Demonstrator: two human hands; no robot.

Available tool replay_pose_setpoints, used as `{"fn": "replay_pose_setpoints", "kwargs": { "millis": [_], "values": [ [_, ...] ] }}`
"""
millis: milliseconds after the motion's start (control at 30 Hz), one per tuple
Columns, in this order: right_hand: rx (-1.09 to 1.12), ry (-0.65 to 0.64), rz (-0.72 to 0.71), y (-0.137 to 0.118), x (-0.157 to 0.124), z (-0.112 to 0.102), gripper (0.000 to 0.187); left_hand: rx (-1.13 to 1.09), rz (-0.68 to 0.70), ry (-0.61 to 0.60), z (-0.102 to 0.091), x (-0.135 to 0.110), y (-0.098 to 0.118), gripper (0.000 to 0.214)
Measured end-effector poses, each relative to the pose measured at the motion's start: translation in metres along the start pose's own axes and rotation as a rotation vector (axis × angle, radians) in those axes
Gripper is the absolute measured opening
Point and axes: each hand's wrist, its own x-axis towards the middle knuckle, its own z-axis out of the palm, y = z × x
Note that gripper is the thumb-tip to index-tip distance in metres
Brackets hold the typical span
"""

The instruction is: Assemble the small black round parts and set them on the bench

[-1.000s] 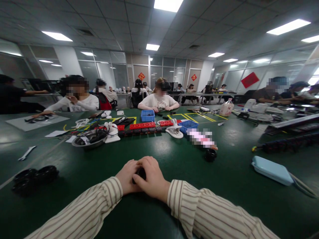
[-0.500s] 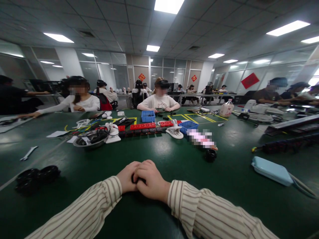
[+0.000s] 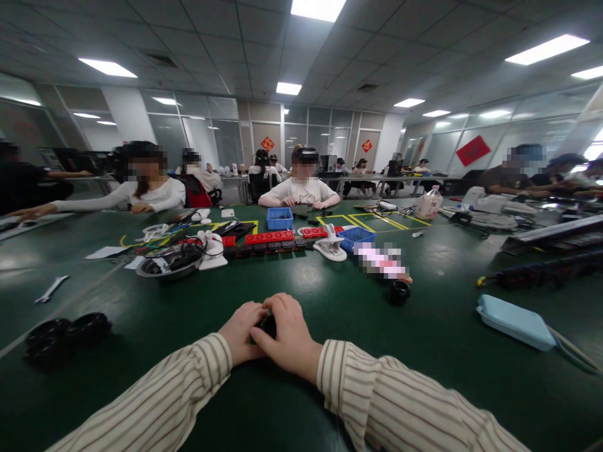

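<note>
Part [image 3: 267, 326], small and black, mostly hidden, clasped at 6 o'clock on the dark green table [image 3: 330, 307].
The left hand [image 3: 241, 334] and right hand [image 3: 288, 338], in striped sleeves, press together and clamp on it, fingers curled over its top. A black round ring [image 3: 399, 292] lies at 1 o'clock. A pale blue flat case [image 3: 513, 321] is at 3 o'clock, a cluster of black round pieces [image 3: 66, 333] at 9 o'clock, a silver wrench [image 3: 51, 289] at 10 o'clock and a metal bowl of black cables [image 3: 167, 263] at 11 o'clock.

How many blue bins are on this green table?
2: the far bin in front of the person opposite, the near bin right of the red blocks. More may be hidden.
</note>
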Motion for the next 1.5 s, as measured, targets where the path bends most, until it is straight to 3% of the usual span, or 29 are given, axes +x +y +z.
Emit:
{"fn": "replay_pose_setpoints", "kwargs": {
  "millis": [267,533,667,867,1033,1233,1500],
  "values": [
    [-0.049,-0.076,-0.043,0.002,0.003,0.003,0.008,-0.151,-0.009,0.031,-0.005,0.000,0.005,0.034],
    [0.079,-0.178,-0.253,-0.002,0.002,-0.004,0.012,-0.135,0.024,0.001,-0.004,0.000,0.003,0.029],
    [0.093,-0.118,-0.229,-0.004,0.000,-0.006,0.017,-0.098,0.053,0.004,-0.001,-0.001,0.002,0.042],
    [-0.001,-0.016,-0.052,0.001,0.000,-0.001,0.029,0.019,-0.006,0.051,0.003,0.000,0.005,0.059],
    [-0.091,-0.079,0.010,0.002,0.002,0.004,0.023,-0.031,-0.011,0.013,-0.001,0.001,0.004,0.041],
    [-0.082,-0.124,-0.014,0.003,0.004,0.002,0.017,-0.133,0.008,0.018,-0.003,0.000,0.003,0.033],
    [0.015,-0.163,-0.184,0.002,0.002,-0.003,0.011,-0.162,0.034,-0.026,-0.008,0.000,0.008,0.026]
  ]
}}
